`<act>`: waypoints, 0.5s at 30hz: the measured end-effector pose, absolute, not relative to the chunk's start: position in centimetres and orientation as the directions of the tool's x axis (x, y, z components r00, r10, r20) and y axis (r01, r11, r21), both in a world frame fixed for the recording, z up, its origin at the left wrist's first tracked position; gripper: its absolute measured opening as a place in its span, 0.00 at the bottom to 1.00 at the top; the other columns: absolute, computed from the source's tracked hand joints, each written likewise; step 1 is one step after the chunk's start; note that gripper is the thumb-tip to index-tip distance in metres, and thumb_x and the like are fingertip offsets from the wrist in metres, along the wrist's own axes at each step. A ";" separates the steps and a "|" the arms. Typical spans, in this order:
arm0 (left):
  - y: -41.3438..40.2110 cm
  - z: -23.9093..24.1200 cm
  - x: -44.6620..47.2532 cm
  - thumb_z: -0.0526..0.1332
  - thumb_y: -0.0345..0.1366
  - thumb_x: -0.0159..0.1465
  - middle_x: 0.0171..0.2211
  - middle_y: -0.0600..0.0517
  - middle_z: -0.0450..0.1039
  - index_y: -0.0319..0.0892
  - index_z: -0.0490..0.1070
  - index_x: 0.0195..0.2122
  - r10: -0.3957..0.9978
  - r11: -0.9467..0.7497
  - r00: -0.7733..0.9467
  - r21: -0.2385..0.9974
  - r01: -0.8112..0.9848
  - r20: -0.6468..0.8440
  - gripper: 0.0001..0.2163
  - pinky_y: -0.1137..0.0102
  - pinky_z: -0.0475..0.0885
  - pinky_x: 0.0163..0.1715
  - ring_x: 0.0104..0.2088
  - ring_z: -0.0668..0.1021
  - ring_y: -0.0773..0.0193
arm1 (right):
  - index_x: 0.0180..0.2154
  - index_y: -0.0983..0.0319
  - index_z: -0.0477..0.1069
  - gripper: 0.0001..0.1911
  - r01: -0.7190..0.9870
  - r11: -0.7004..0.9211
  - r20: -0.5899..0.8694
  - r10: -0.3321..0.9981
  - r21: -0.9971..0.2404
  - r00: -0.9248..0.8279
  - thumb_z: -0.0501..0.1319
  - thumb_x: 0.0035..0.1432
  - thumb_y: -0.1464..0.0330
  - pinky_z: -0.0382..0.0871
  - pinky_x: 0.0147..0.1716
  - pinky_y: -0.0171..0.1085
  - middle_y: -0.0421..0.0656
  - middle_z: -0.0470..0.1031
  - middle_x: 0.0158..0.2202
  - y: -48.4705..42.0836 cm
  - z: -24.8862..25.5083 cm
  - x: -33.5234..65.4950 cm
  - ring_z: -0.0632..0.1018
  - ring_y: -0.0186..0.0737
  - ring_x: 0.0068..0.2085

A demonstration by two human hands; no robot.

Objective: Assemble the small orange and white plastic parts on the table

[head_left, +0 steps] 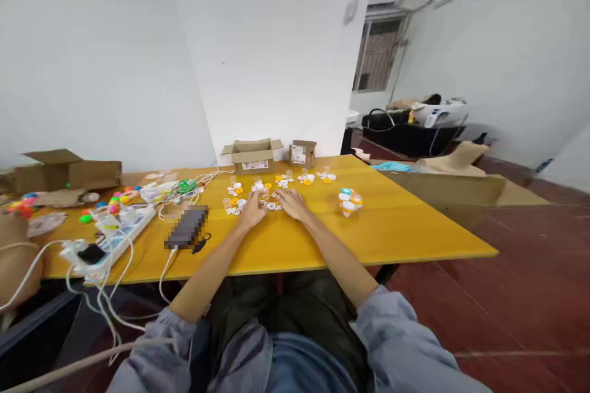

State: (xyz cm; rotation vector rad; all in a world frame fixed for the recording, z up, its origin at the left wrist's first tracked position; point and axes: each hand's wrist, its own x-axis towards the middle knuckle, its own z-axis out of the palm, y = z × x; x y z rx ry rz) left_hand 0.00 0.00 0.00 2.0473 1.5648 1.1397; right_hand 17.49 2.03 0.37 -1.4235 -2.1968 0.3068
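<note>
Both hands rest low over a spread of small white and orange plastic parts in the middle of the yellow table. My left hand point(252, 211) is beside a small clear cup point(266, 194), its fingers loosely bent and apart; nothing shows in its grasp. My right hand point(294, 204) reaches in from the other side, fingers stretched toward a white disc point(271, 206), and seems to hold nothing. Behind the hands lie little groups of orange rings point(307, 182), white pieces and clear cups. Details under the fingertips are too small to make out.
A clear bag of coloured caps point(350, 201) lies to the right. Left are a power strip point(120, 245) with white cables, a blurred dark device point(188, 227) and coloured balls. Cardboard boxes point(254, 156) line the wall. Another person's arm point(18, 258) enters at far left.
</note>
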 end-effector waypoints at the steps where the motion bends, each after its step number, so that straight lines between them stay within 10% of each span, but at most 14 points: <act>1: 0.1 -0.2 0.0 0.60 0.23 0.53 0.47 0.49 0.69 0.43 0.69 0.46 0.907 -0.364 0.086 0.661 0.656 0.413 0.18 0.62 0.73 0.50 0.40 0.77 0.62 | 0.54 0.49 0.72 0.19 0.785 0.439 0.284 0.896 -0.437 -0.343 0.47 0.70 0.61 0.63 0.55 0.48 0.38 0.73 0.60 2.1 0.2 17.4 0.70 0.47 0.57; 15: 1.0 -1.3 -0.9 0.58 0.19 0.56 0.42 0.50 0.72 0.44 0.70 0.41 0.840 -0.504 0.182 0.608 0.613 0.512 0.15 0.61 0.73 0.51 0.46 0.77 0.59 | 0.50 0.53 0.77 0.15 0.661 0.567 0.381 0.823 -0.491 -0.422 0.54 0.67 0.64 0.66 0.54 0.44 0.42 0.78 0.54 2.5 -0.2 17.7 0.74 0.44 0.55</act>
